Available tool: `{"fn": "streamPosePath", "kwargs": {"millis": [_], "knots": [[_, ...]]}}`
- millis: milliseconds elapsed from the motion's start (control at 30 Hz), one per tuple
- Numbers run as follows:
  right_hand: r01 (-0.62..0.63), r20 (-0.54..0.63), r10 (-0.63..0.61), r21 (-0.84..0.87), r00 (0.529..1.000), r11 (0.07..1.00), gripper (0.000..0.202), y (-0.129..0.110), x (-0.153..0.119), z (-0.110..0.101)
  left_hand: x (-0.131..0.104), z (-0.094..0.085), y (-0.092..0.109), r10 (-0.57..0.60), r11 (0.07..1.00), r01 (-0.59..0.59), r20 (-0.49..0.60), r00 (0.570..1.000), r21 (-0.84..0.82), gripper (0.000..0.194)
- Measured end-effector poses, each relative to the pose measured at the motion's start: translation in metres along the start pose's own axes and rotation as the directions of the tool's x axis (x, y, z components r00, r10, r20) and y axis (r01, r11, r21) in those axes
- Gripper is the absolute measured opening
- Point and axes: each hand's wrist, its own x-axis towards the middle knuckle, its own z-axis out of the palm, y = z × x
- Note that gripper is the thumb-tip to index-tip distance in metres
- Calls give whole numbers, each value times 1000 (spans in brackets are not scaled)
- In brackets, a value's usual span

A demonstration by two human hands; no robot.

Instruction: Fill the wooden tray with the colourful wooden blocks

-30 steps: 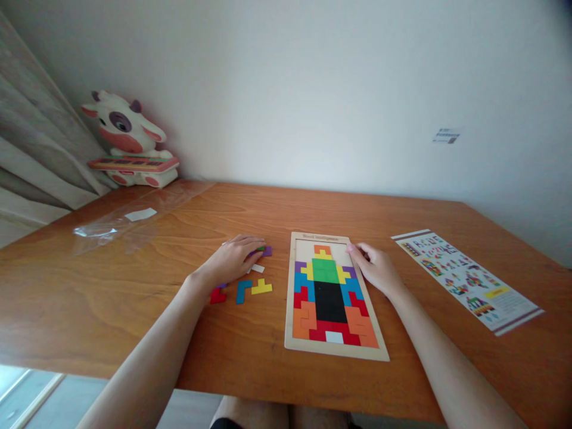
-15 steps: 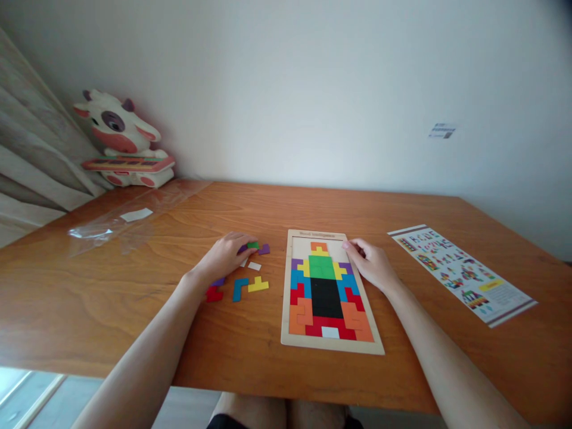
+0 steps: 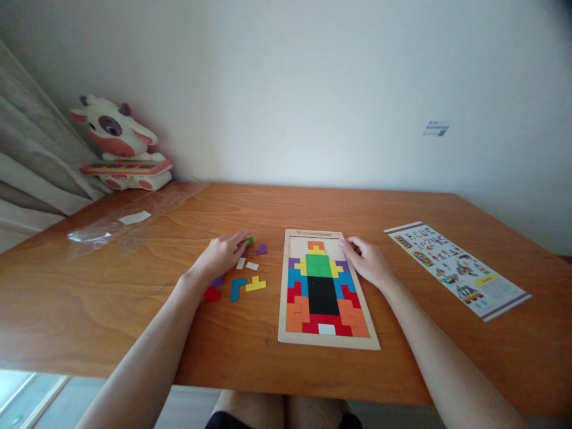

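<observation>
My left hand (image 3: 222, 254) is over a loose group of flat tetromino puzzle pieces, its fingers closed at a green puzzle piece (image 3: 249, 241) that is partly hidden by them. Close by lie a purple piece (image 3: 261, 249), two small white pieces, a blue L-shaped piece (image 3: 236, 288), a yellow T-shaped piece (image 3: 256, 284) and a red piece (image 3: 211, 294). My right hand (image 3: 365, 260) pinches the upper right edge of the wooden puzzle board (image 3: 328, 342). Coloured pieces form a figure in its frame, with a black block (image 3: 323, 296) in the middle.
A printed pattern sheet (image 3: 496, 292) lies right of the board. Clear plastic wrapping (image 3: 96, 234) is at the left, in front of a cow-shaped toy keyboard (image 3: 125, 168). The wall rises behind the wooden table (image 3: 357, 208), and a curtain hangs at far left.
My left fingers have shifted slightly away from me, and the green piece has moved a little with them, uncovering more of a white piece. My right hand stays at the board's edge.
</observation>
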Motion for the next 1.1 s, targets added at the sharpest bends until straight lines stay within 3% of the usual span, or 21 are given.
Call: {"fn": "streamPosePath", "kwargs": {"millis": [167,333,400,533,700,1100], "knots": [[7,-6,-7,0,1000,1000,45,1,1,0,3,-4,5,-65,997,64,-20,998,-30,33],[-18,-1,18,11,1000,1000,44,0,1,0,13,-7,20,-191,962,160,-124,974,-222,26],[-25,-2,25,13,1000,1000,44,0,1,-1,14,-7,25,-204,962,164,-176,963,-217,26],[-27,1,27,16,1000,1000,44,0,0,-1,8,-10,22,-109,994,101,-255,961,-46,27],[-19,13,19,8,1000,1000,44,0,0,-1,-3,-17,9,98,991,-79,-190,977,109,30],[-13,14,13,-2,1000,1000,46,3,0,-1,-18,-22,-24,113,980,-100,-68,991,171,32]]}}
